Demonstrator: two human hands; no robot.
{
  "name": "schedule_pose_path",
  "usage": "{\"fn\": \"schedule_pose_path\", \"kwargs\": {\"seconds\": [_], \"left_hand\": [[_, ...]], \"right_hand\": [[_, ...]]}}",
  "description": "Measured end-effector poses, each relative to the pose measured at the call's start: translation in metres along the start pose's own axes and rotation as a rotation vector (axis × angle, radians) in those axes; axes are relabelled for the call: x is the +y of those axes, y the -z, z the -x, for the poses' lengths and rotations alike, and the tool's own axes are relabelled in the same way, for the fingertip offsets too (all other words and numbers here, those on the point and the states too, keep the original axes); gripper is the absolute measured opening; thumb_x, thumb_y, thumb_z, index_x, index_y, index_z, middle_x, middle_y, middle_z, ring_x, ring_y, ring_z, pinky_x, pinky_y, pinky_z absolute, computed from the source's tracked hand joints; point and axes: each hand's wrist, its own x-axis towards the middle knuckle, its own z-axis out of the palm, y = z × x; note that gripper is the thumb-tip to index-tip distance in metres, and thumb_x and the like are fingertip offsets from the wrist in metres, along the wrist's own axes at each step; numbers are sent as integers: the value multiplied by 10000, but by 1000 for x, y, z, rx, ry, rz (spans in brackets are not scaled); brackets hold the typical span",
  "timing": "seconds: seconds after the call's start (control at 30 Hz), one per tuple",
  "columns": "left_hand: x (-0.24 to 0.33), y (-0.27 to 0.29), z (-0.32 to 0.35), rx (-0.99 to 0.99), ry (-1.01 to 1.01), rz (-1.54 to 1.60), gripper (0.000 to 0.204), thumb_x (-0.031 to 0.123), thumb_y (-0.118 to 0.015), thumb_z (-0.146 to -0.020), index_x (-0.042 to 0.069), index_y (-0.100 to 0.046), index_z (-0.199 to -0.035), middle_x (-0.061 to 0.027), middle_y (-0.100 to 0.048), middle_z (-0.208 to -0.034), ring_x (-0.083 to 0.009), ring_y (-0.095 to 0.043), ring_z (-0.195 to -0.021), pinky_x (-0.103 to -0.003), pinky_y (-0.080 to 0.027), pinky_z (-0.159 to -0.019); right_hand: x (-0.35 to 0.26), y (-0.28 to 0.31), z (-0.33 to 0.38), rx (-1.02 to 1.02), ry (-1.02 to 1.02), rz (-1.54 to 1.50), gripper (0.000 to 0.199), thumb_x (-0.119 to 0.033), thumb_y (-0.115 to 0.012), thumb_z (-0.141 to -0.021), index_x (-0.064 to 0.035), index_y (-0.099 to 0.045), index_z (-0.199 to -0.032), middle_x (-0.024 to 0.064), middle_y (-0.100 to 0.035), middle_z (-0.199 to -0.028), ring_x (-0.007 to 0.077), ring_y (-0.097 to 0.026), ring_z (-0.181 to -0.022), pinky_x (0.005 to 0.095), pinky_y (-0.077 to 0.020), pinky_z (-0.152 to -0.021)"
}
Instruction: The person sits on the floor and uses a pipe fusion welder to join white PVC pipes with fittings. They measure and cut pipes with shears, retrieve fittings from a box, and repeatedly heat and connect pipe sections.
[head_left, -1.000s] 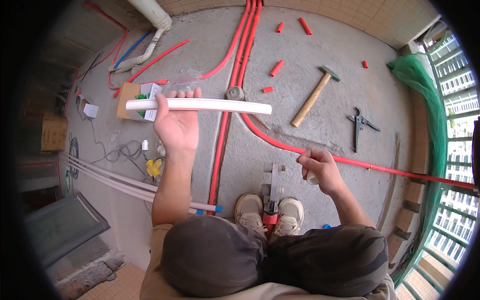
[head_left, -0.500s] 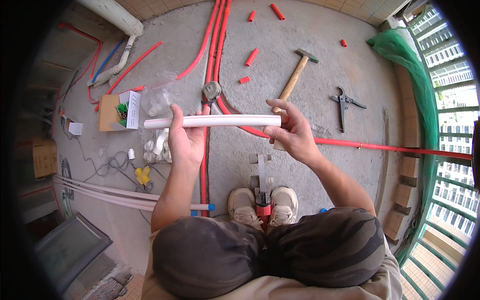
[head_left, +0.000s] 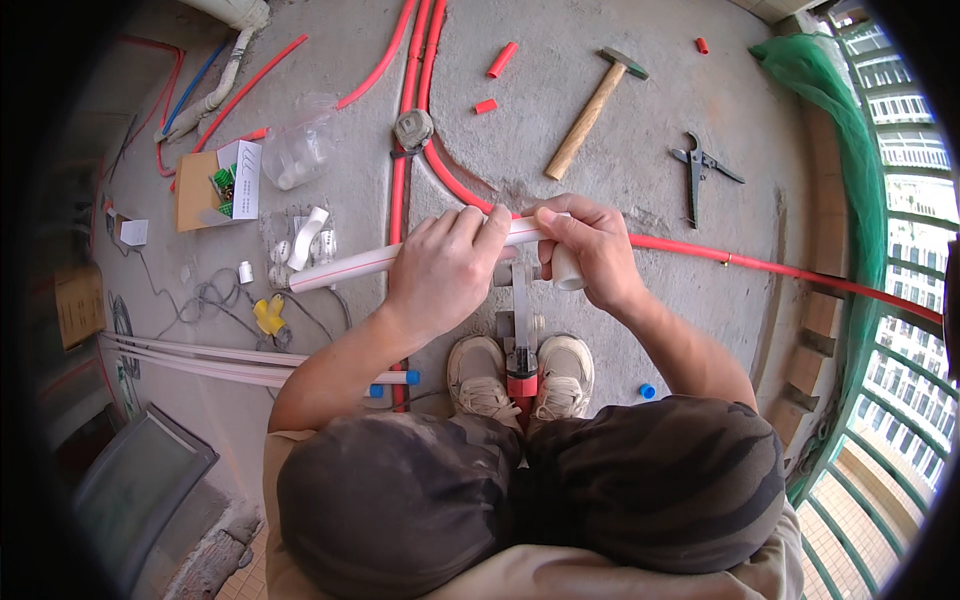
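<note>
A white plastic pipe (head_left: 345, 268) with a thin red stripe slants in front of me, its right end higher. My left hand (head_left: 440, 268) is wrapped over its middle, palm down. At the right end, the thumb and fingers of my right hand (head_left: 597, 250) close on the pipe. A white pipe fitting (head_left: 568, 268) with a round opening also sits in that hand; whether it joins the pipe is hidden. Below my hands, a pipe welding tool (head_left: 522, 360) with a red body and grey heads stands between my shoes.
A wooden-handled hammer (head_left: 590, 115) and pipe cutters (head_left: 694, 175) lie ahead on the concrete. Red conduits run across the floor past a round grey box (head_left: 413, 130). At left are an open carton (head_left: 205, 190), a yellow connector (head_left: 270, 316) and long white pipes (head_left: 200, 362).
My left hand has turned from palm up under the pipe to gripping it from above. The pipe's left end has dipped. My right hand now grips the pipe's right end.
</note>
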Motion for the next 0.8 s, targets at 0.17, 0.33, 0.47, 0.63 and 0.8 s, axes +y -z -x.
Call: {"fn": "schedule_pose_path", "kwargs": {"seconds": [0.17,0.33,0.47,0.63,0.8], "left_hand": [[-22,13,-14,-788,462,892,331,295,-643,-975,-35,-648,-1005,-31,-524,-618,-147,-573,-605,-321,-450,-549],[-63,8,4,-884,640,1086,337,325,-614,-998,-8,-634,-1048,-30,-563,-685,-133,-543,-619,-335,-424,-581],[-75,1,36,-595,520,482,317,323,-648,-965,42,-638,-1111,-135,-641,-827,-309,-642,-787,-418,-492,-717],[-59,-19,86,-594,508,492,335,285,-666,-946,16,-636,-1143,-188,-653,-1010,-401,-633,-950,-431,-497,-831],[-47,-45,123,-615,491,559,326,282,-641,-960,18,-624,-1150,-176,-641,-1033,-396,-625,-956,-428,-494,-823]], "right_hand": [[17,9,11,-6,467,565,335,-266,-581,-1024,5,-694,-862,50,-638,-677,121,-592,-582,303,-463,-524],[33,26,22,196,389,477,373,-306,-550,-1046,7,-697,-907,50,-634,-683,136,-584,-594,314,-469,-561],[41,58,32,87,-402,-252,391,-334,-539,-1048,13,-612,-1211,63,-617,-1082,138,-592,-911,317,-530,-824],[82,68,84,-19,-458,-219,431,-221,-573,-1027,8,-518,-1388,68,-563,-1262,174,-553,-1140,379,-506,-971],[111,61,103,29,-542,-494,476,-123,-575,-1015,8,-465,-1460,80,-542,-1382,210,-525,-1262,424,-465,-1042]]}}
